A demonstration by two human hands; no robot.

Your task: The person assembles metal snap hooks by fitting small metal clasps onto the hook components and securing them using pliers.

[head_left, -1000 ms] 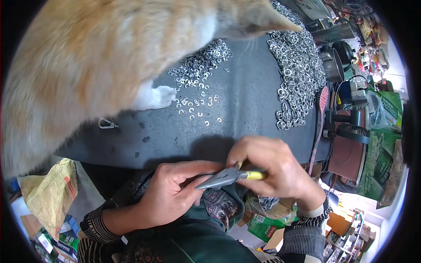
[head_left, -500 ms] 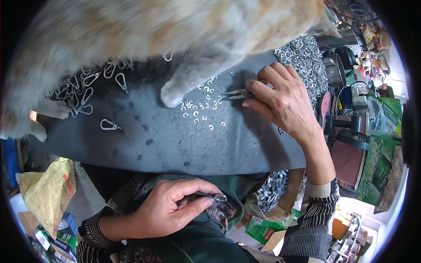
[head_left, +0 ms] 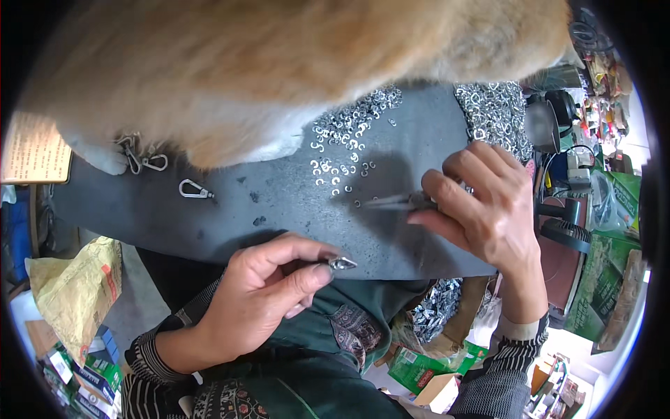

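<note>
Left hand fingers pinch a small metal clasp at the surface's near edge; right hand grips pliers over loose rings.

A dark grey table fills the middle of the view. To its right stand a small black fan and green printed cartons in bright daylight. At lower left, a yellow woven sack lies on the grey floor beside stacked small boxes.
</note>
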